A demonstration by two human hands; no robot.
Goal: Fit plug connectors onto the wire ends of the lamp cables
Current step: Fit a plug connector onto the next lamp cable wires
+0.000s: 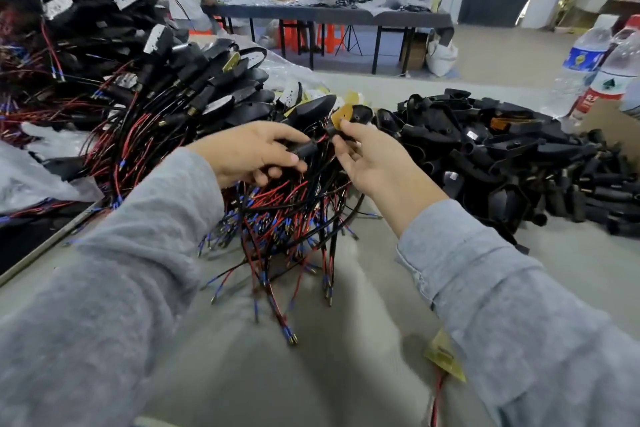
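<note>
While both grey-sleeved arms reach out over the pale work surface, the head view shows the left hand curled around a short black tubular lamp stem, thumb on top and fingers wrapped beneath it. The right hand is loosely cupped, its thumb and forefinger pinching a small dark piece right beside that stem; whether this is a plug connector or part of the lamp cannot be told. Just behind the fingertips lies an amber-lensed black lamp head.

Below and left of the hands sprawls the tangled heap of red and black lamp cables, their wire ends tipped with blue sleeves and small brass terminals, fanned toward the person. None of the visible ends carries a plug housing, so I judge the fitting to be at an early stage for this heap, with nearly all of it left. A further stack of black lamps with trailing wires rises on the left. On the right lies a pile of black plastic housings, well apart from the cables, and two clear water bottles stand behind it.
</note>
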